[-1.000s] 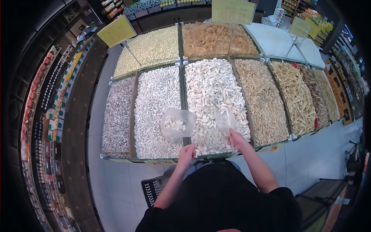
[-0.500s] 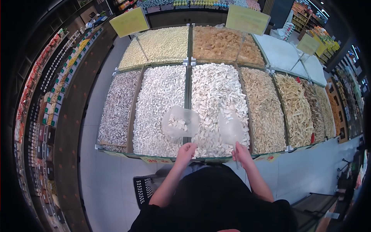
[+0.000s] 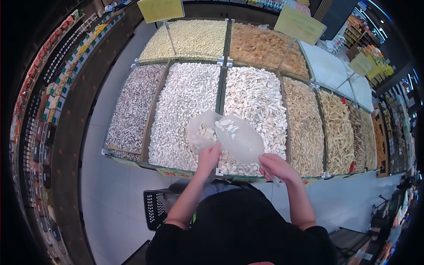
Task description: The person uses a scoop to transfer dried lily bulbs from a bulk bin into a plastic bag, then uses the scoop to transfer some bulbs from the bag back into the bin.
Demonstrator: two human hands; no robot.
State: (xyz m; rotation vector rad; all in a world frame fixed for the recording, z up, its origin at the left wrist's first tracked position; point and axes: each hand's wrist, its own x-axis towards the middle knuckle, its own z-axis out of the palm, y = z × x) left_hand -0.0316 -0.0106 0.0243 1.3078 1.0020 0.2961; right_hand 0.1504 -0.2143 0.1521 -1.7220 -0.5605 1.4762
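Observation:
My left hand (image 3: 209,159) is closed on the near edge of a translucent plastic bag (image 3: 195,132), which has some pale slices inside. My right hand (image 3: 276,168) grips the handle of a translucent plastic scoop (image 3: 246,145). A few white slices (image 3: 229,126) lie near the scoop's front lip, which overlaps the bag's right side. Both are above the bins: the bag over small white cube-like pieces (image 3: 187,92), the scoop mostly over a bin of flat white slices (image 3: 255,95).
Bins of speckled grains (image 3: 131,104), tan pieces (image 3: 304,128) and long yellowish strips (image 3: 338,132) flank these. Sign cards on thin posts, such as a yellow sign (image 3: 300,24), rise at the back. A black basket (image 3: 154,210) is below at left.
The scoop has swung left from the slices and up to the bag, now carrying a few slices. My right hand followed it; the view has shifted slightly.

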